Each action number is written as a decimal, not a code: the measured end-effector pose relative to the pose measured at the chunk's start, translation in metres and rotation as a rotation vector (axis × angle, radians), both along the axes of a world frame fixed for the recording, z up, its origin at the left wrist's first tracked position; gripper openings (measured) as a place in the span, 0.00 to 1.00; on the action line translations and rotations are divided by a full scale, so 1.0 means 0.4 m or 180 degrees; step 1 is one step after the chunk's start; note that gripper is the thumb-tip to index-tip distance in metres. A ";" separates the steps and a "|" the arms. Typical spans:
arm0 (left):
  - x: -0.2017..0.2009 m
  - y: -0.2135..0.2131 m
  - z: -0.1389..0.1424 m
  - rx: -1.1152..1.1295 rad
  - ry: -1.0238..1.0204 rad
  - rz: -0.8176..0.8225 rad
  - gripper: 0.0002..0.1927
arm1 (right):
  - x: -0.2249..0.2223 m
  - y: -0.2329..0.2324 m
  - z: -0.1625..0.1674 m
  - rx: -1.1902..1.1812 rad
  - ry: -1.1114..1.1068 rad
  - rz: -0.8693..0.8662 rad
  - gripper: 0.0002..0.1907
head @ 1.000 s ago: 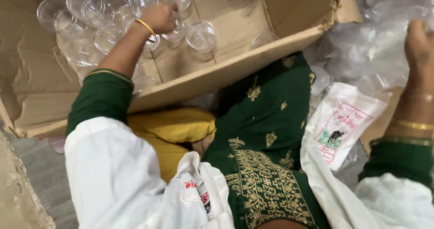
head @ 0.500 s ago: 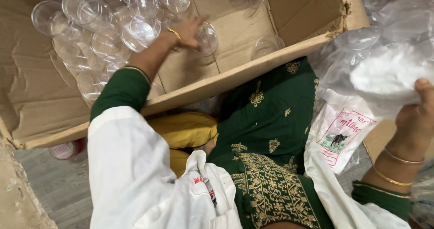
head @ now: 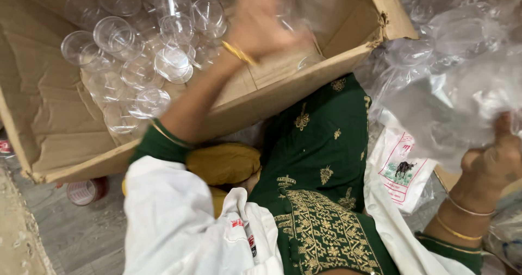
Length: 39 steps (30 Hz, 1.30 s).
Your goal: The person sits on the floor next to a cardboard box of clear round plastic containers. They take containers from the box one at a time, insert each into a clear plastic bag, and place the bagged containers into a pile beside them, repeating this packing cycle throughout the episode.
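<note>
Looking down from head height, the view shows a person in a green tunic (head: 321, 193) with gold embroidery and a white cloth (head: 174, 226) over the lap, reaching both arms outward.

The left hand (head: 261, 22) is stretched into a large open cardboard box (head: 49, 117) and is blurred; it hovers above the right part of the box floor, and whether its fingers are open or curled around something cannot be told. A gold bangle (head: 239, 52) sits at that wrist.

The cups (head: 163, 47) are clear, thin plastic, round-mouthed and colourless, so the brown cardboard shows through them. They lie in a loose heap in the upper left and middle of the box, some upright with rims facing up, some tipped on their sides, many touching or overlapping. The heap lies just left of the left hand.

The right hand (head: 497, 161) is at the right edge, fingers closed, gripping a fold of a large crumpled clear plastic bag (head: 446, 79), which spreads up beside the box's right wall. Two thin bangles (head: 462, 220) circle that wrist. Below the bag lies a white pouch (head: 402, 172) with a red-framed print.

A small red-and-white can (head: 84, 191) lies on the grey floor (head: 81, 237) under the box's lower left edge.
</note>
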<state>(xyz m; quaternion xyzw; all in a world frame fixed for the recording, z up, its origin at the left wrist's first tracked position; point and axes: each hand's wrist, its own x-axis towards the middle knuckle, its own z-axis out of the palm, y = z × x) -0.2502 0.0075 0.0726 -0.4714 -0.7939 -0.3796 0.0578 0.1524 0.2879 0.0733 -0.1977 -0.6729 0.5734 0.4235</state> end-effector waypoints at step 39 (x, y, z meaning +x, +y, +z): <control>0.643 0.091 -0.069 0.1711 -0.4849 -0.2619 0.13 | 0.029 -0.211 -0.115 -0.1690 0.0547 0.0850 0.17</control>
